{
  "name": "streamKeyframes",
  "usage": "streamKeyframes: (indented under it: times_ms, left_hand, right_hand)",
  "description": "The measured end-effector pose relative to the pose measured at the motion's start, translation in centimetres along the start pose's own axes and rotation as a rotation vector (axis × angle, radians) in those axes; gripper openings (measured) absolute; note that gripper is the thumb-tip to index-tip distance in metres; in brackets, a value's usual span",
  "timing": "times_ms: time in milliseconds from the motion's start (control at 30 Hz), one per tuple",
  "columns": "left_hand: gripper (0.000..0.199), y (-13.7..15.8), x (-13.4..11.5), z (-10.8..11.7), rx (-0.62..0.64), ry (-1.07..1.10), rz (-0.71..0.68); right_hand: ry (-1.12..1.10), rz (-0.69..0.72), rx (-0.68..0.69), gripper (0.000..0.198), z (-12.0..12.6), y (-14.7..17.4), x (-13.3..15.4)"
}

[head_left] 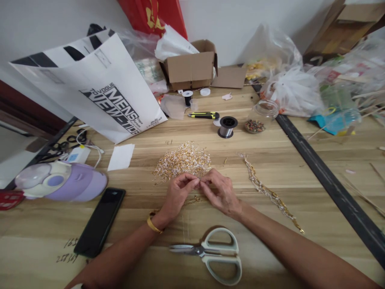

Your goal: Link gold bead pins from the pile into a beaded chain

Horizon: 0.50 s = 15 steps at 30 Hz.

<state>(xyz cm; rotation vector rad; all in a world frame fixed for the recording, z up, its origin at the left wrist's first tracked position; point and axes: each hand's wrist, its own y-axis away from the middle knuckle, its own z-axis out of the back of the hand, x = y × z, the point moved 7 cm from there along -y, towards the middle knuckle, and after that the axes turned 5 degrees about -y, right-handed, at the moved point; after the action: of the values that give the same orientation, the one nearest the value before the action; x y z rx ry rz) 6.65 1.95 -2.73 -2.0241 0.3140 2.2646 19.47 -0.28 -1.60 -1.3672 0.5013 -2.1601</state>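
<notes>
My left hand (pixel 179 194) and my right hand (pixel 220 192) meet at the fingertips over the wooden table, both in a pinch. What they pinch is too small to name. Just beyond them lies a heap of small gold and clear beaded pieces (pixel 180 160). Below the fingers, a short gold chain (pixel 194 200) rests on the wood, and thin clear threads hang down toward me. White-handled scissors (pixel 207 253) lie nearest to me, blades pointing left. To the right of my right hand stretches a bundle of gold and clear chains (pixel 269 192).
A spool of wire (pixel 227 127), a yellow-black box cutter (pixel 203 115) and a jar of beads (pixel 258 120) stand or lie behind the heap. At left are a phone (pixel 100 222), a purple bottle (pixel 66 181) and a white paper bag (pixel 99 88). A cardboard box (pixel 191 69) sits at the back.
</notes>
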Motion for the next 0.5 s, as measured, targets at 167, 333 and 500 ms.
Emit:
streamKeyframes:
  times_ms: [167, 333, 500]
  left_hand:
    - [0.011, -0.2, 0.1, 0.1, 0.009, 0.024, 0.002]
    - [0.015, -0.4, 1.4, -0.5, 0.062, 0.242, 0.099]
    - [0.018, -0.3, 2.7, -1.2, 0.075, 0.506, 0.228]
  right_hand:
    - [-0.006, 0.002, 0.0, 0.005, -0.1, 0.1, -0.2]
    - [-0.009, -0.006, 0.02, 0.005, -0.2, 0.2, -0.3]
    - [-0.032, 0.0, 0.018, 0.005, -0.1, 0.1, -0.2]
